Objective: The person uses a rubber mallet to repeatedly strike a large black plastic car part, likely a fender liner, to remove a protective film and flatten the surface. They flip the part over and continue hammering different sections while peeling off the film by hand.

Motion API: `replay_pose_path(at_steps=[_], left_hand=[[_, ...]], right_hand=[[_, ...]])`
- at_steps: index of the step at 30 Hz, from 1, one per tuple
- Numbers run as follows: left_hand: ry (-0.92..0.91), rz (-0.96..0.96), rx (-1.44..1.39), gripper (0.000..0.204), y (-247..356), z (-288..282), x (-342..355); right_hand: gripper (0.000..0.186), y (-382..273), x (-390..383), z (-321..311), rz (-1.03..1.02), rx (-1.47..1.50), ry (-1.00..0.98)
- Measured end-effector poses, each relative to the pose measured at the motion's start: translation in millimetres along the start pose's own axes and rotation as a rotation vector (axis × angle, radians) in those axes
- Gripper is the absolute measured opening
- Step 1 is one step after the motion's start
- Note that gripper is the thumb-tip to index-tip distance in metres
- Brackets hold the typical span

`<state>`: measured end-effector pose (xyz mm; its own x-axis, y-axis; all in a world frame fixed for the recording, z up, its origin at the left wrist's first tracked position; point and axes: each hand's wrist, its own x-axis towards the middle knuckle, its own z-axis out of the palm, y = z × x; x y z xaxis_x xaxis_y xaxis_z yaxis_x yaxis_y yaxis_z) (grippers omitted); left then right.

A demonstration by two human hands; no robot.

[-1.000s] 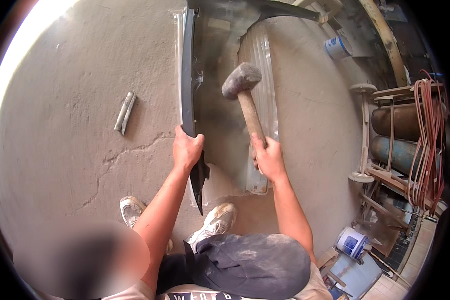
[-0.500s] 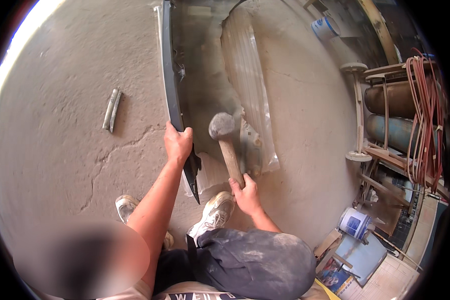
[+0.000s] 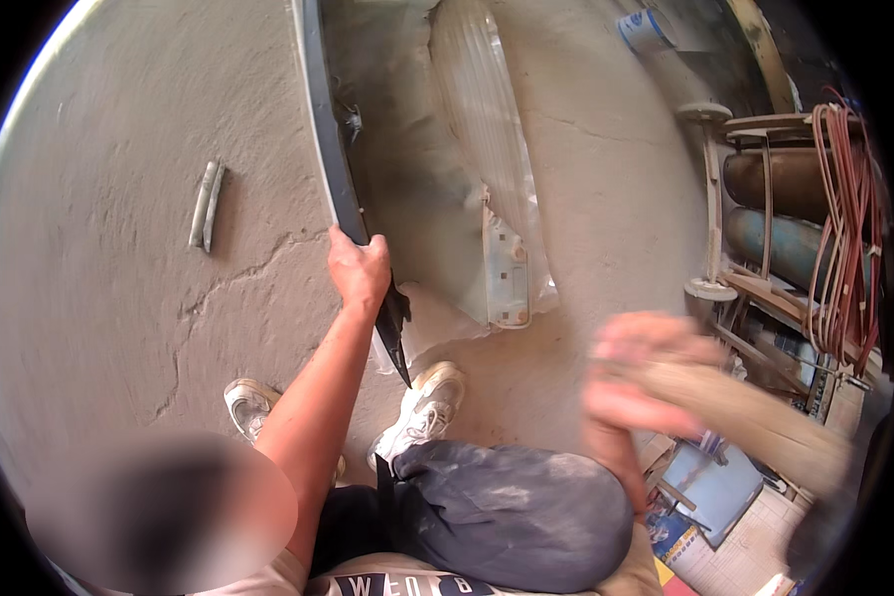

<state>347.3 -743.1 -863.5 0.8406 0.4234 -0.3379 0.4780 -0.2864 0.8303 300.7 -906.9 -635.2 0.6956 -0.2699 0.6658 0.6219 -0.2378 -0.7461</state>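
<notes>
My left hand grips the long dark metal edge piece, whose lower end is jagged, at the side of a dusty sheet-metal panel. The panel lies on the floor with plastic film under its lower part. A pale ribbed strip and a plate with square holes run along its right. My right hand, blurred by motion at the lower right, is closed on the wooden handle of a mallet. The mallet's dark head is smeared near the frame's rim.
Two short tubes lie left on the cracked concrete floor. At the right stand a wheeled rack with rusty and blue cylinders, red hoses, boards and a light-blue object. A bucket is behind. My shoe is below the panel.
My right hand and the mallet have swung from over the panel out to the lower right, head now toward me. My left hand keeps its grip; the panel appears slightly further left in view.
</notes>
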Motion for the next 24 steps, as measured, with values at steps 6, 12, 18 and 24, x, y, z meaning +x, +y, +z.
replay_pose_path(at_steps=[6,12,18,24], left_hand=[[-0.018,-0.022,0.017,0.047,20,19,-11],[0.040,-0.069,0.080,0.042,21,12,-6],[0.017,-0.079,0.049,0.045,25,14,-13],[-0.012,-0.054,0.034,0.044,34,31,-24]], right_hand=[[0.044,57,-102,-41,1.175,-0.744,-0.419],[0.060,-35,63,-40,0.670,-0.584,-0.210],[0.055,-25,60,-23,0.132,-0.042,-0.059],[0.051,72,-67,-37,1.583,-0.459,-0.041]])
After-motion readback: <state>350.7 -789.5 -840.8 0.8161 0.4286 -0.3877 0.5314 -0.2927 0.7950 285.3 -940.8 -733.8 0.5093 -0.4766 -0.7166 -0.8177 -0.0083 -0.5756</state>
